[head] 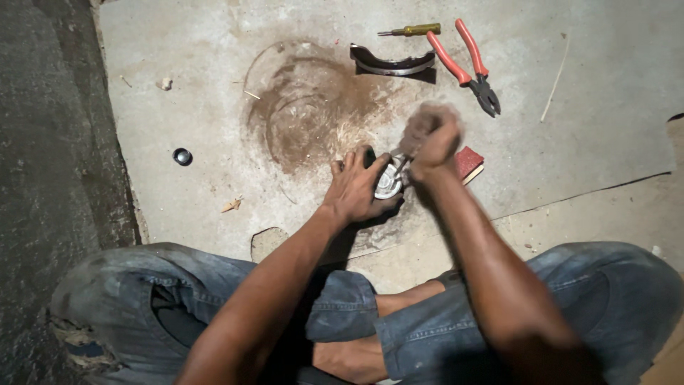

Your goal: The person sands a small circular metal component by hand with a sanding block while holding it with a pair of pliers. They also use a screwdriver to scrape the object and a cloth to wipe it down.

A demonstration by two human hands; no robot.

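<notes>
Item: curved metal part (388,180), bright and grey, seen at the centre of the frame on a stained grey board (605,121).

Hands: the left hand (358,191) was spread flat over the part, pinning it down. The right hand (431,139), blurred, was closed on a rough scrap, probably abrasive cloth; the grip itself could not be made out clearly.

Handling (judged): stiff, fairly heavy for its size, not fragile; dusty faces likely slippery. The outer curved rim was judged the best hold.

Surroundings: 1 red block (470,162) just right of the hands; 1 second curved part (392,63), 1 yellow-handled screwdriver (412,30) and 1 pair of red-handled pliers (467,63) at upper centre, well apart; 1 small dark cap (182,156) at left.

Room: open board was noted above and left of the hands; the board edge ran near the knees.
</notes>
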